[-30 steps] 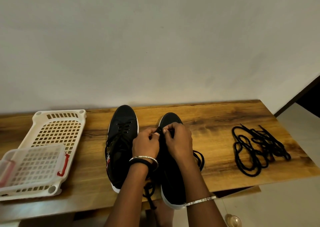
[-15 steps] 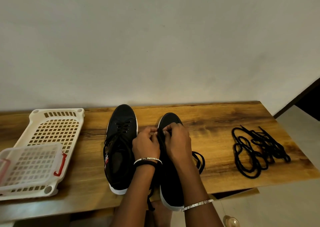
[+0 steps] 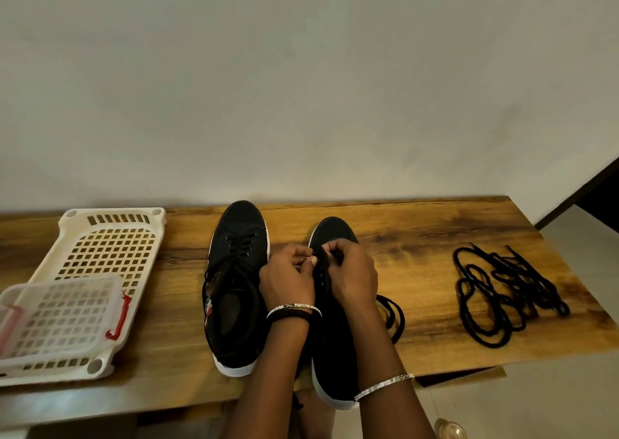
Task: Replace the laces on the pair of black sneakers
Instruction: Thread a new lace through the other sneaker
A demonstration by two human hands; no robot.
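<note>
1. My left hand (image 3: 288,279) and right hand (image 3: 353,271) meet over the right-hand sneaker (image 3: 335,231) near its toe. The fingers of both pinch its black lace (image 3: 402,318).
2. That sneaker stands on the counter (image 3: 418,237), heel at the near edge, beside the laced left-hand sneaker (image 3: 239,237).
3. Loose laces (image 3: 502,291) lie well to the right, and a white basket (image 3: 110,214) sits on the left.

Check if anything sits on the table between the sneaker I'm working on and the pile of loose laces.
Nothing visible does. Bare wooden table separates the right sneaker from the pile of loose laces; only a black lace loop lies right beside that sneaker.
</note>
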